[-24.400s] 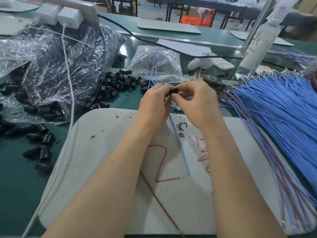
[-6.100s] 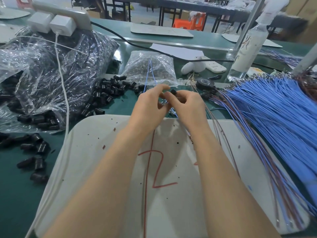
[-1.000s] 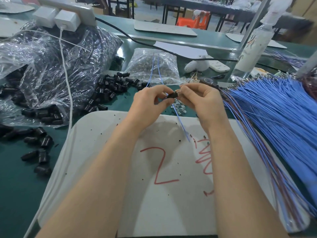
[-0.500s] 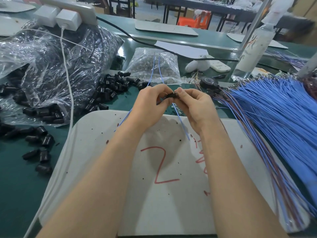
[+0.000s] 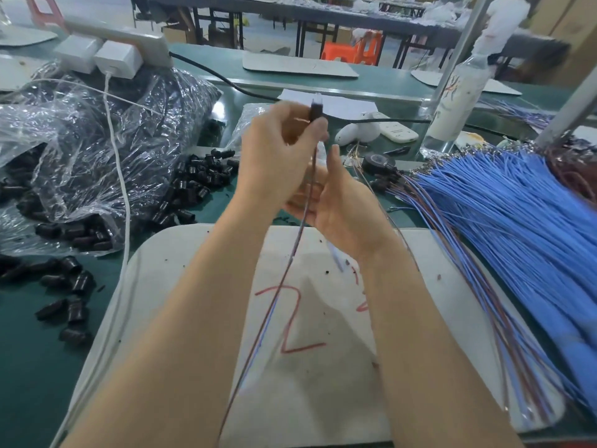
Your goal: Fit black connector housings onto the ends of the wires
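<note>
Where left hand [image 5: 277, 163] pinches housing [image 5: 316, 112], wires [image 5: 290, 257] hanging below

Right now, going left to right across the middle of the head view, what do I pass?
Clear bag of housings → loose housing pile → left hand, gripping a black housing → right hand → blue wire bundle.

Factory workshop: wire bundles [image 5: 504, 221], workbenches [image 5: 323, 76].
</note>
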Tool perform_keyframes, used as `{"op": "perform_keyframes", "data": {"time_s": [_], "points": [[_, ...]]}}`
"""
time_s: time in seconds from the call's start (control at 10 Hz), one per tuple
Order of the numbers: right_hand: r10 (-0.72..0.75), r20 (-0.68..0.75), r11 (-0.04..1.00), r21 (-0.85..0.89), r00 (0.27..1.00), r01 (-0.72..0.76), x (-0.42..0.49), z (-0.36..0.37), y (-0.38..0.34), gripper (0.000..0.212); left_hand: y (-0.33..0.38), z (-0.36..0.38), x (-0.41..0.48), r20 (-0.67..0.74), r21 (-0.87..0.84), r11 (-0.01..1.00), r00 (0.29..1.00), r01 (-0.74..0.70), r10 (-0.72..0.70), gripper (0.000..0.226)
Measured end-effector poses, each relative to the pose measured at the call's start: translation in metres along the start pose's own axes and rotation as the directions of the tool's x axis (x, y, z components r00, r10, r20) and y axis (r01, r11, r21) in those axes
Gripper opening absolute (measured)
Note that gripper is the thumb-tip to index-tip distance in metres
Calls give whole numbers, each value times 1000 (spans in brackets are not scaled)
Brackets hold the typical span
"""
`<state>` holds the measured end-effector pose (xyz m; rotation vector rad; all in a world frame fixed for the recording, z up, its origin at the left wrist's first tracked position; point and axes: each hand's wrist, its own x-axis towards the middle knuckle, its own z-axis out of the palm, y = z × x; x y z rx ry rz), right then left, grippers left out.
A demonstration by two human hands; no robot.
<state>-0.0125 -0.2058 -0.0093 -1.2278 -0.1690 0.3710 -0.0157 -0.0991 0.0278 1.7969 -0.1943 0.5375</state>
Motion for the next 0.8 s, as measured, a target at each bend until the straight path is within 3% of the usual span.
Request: {"op": "perform_keyframes", "data": {"time_s": [0.1, 0.2, 0.3, 0.4, 0.5, 0.6, 0.7, 0.8], "points": [[-21, 135, 1000, -15, 991, 23, -23, -2, -30, 49, 41, 4, 27, -112, -137, 990, 993, -47, 31, 6], [-99, 80, 984, -140, 992, 109, -59, -27, -67, 33, 66, 21, 46, -164, -419, 908, 984, -4, -71, 6], [-200, -175, 940, -313, 964, 139, -95, -53, -93, 19, 72, 57, 55, -87, -622, 771, 966, 139, -244, 7], [-312, -417, 785, -620, 854, -16, -112, -82, -94, 19, 61, 106, 55, 67, -671, 658, 911, 342, -406, 11], [-351, -555, 569, -766, 754, -299, -107, -111, -70, 16, 36, 156, 38, 266, -526, 644, 826, 556, -496, 14], [-321, -649, 329, -759, 690, -561, -92, -131, -33, 20, 8, 194, 7, 350, -302, 704, 762, 642, -545, 15], [-290, -707, 290, -708, 645, -644, -83, -135, -11, 21, -8, 210, -16, 359, -177, 725, 729, 666, -582, 12], [-349, -707, 302, -706, 614, -641, -79, -136, -9, 20, -14, 210, -17, 327, -201, 720, 738, 664, -590, 13]]}}
